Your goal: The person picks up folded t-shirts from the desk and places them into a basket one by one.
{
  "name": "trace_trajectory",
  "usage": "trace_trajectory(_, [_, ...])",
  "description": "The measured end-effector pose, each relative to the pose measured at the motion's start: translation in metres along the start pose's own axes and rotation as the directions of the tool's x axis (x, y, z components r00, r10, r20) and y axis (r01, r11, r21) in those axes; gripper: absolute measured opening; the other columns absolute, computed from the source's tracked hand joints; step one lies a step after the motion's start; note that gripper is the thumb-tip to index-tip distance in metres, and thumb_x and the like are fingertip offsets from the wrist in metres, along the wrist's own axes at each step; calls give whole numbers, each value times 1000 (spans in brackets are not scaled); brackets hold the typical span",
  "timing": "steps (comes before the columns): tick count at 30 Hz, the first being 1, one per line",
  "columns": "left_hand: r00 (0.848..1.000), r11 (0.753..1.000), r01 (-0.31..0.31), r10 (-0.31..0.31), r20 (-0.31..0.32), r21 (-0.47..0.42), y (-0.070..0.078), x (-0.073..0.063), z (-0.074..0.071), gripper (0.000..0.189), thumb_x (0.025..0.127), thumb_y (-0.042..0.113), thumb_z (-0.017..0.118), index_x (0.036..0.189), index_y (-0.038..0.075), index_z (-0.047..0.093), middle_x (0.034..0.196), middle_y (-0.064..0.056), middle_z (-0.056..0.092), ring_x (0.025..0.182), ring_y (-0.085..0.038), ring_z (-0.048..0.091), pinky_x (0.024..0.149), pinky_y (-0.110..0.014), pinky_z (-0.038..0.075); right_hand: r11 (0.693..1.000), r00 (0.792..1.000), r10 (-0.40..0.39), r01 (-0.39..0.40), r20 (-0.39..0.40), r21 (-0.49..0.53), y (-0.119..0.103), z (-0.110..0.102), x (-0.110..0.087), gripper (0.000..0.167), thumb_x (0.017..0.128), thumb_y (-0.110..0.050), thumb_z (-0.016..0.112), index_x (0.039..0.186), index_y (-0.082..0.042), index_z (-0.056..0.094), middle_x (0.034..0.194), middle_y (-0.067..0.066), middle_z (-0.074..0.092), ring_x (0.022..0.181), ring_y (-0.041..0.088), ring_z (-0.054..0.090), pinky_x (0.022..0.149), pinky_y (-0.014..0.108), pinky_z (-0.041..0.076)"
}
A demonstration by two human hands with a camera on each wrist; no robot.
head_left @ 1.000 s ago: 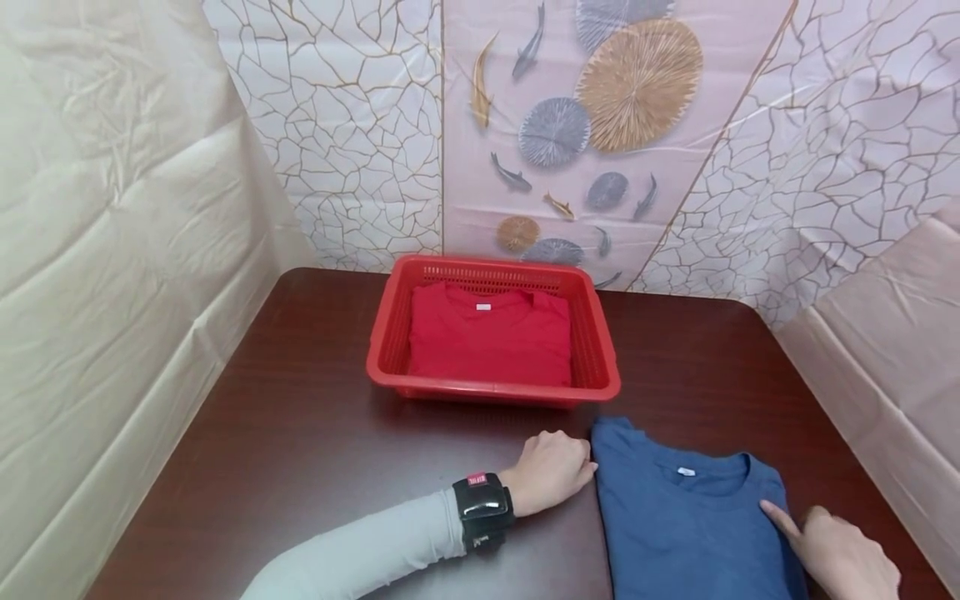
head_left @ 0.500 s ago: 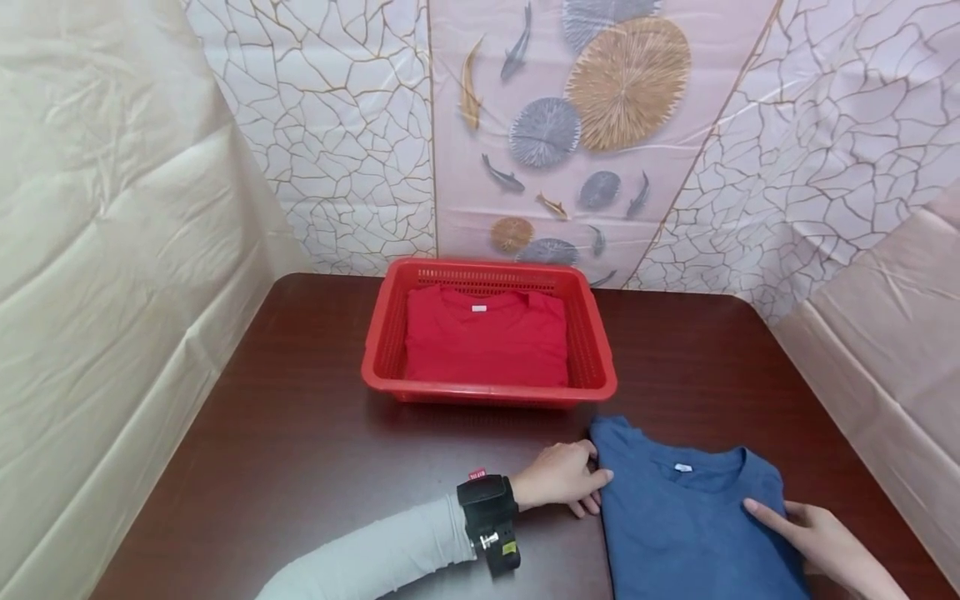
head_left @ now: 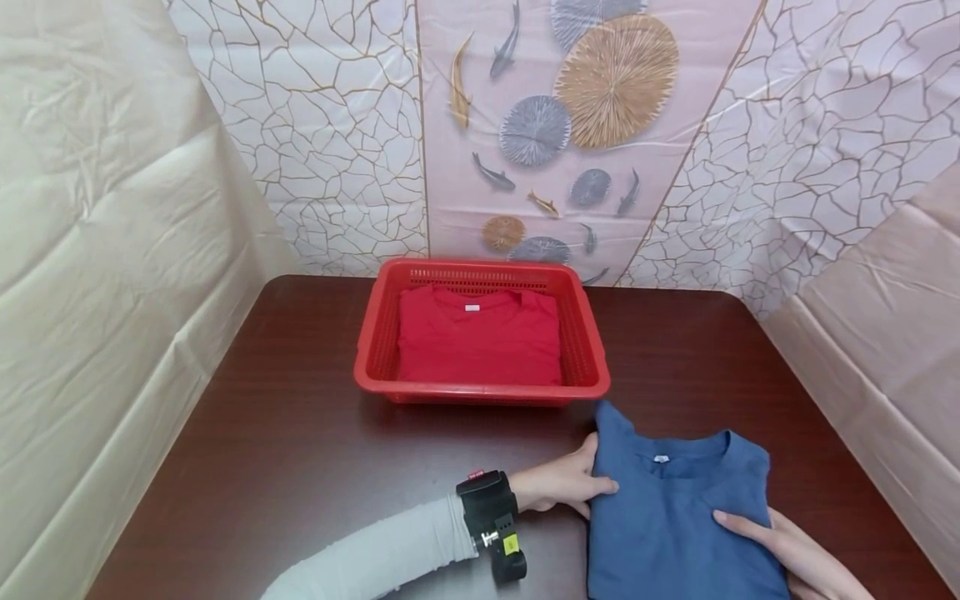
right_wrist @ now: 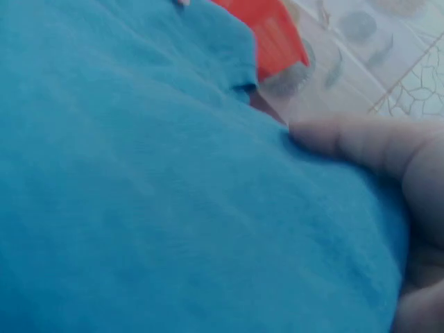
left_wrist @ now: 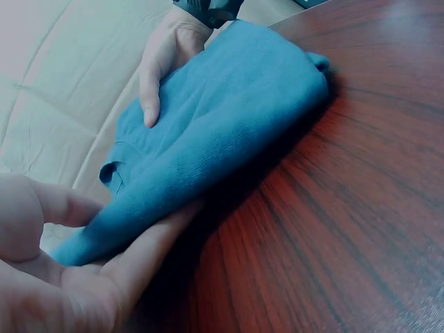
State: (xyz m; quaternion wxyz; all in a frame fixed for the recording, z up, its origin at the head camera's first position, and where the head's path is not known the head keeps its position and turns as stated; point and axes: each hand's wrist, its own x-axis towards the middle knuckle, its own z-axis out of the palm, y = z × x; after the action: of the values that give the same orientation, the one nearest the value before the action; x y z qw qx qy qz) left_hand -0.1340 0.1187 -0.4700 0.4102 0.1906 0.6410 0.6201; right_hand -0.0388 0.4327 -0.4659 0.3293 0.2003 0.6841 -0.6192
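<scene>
A folded blue T-shirt (head_left: 675, 517) is at the front right of the table, its collar toward the back. My left hand (head_left: 566, 482) grips its left side, thumb on top and fingers underneath, as the left wrist view shows with the shirt's edge (left_wrist: 208, 166) raised off the wood. On the opposite side my right hand (head_left: 795, 546) holds the shirt, thumb lying on the top and the other fingers under or behind it, mostly hidden. In the right wrist view blue cloth (right_wrist: 152, 187) fills most of the picture beside the right thumb.
A red plastic basket (head_left: 480, 392) stands at the back middle of the dark wooden table (head_left: 300, 433). Inside it lies a folded red T-shirt (head_left: 480, 342). Patterned sheeting (head_left: 337, 133) hangs behind the table, with plain cream sheeting (head_left: 112, 250) at the left.
My left hand has turned and taken hold of the shirt's left side, the right hand its right side. The shirt has lifted and shifted slightly left; the view has moved a little to the right.
</scene>
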Motion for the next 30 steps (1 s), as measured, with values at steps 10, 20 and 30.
trace_trajectory(10, [980,991,-123,113,162,52,22,-10,-7,79,98,-3,51,162,27,17,141,-6,51,97,-12,64,65,-36,61,1000,1000,-19,19,17,17,-7,9,-17,94,109,-38,43,149,8,-28,145,40,30,116,33,61,98,59,50])
trace_trajectory(20, [983,988,-148,141,116,49,67,-28,-37,78,99,3,55,163,28,18,144,-5,46,115,-15,58,80,-39,60,993,996,-80,83,-41,88,-46,21,-35,92,108,-40,44,155,-10,-30,159,31,10,120,22,57,104,55,47])
trace_trajectory(30, [989,989,-145,145,17,2,101,-53,-84,77,98,7,57,162,30,21,130,-9,56,100,-24,69,85,-44,59,978,988,-132,143,-81,152,-107,56,-38,98,105,-41,53,157,-21,-27,164,19,8,116,20,61,105,52,48])
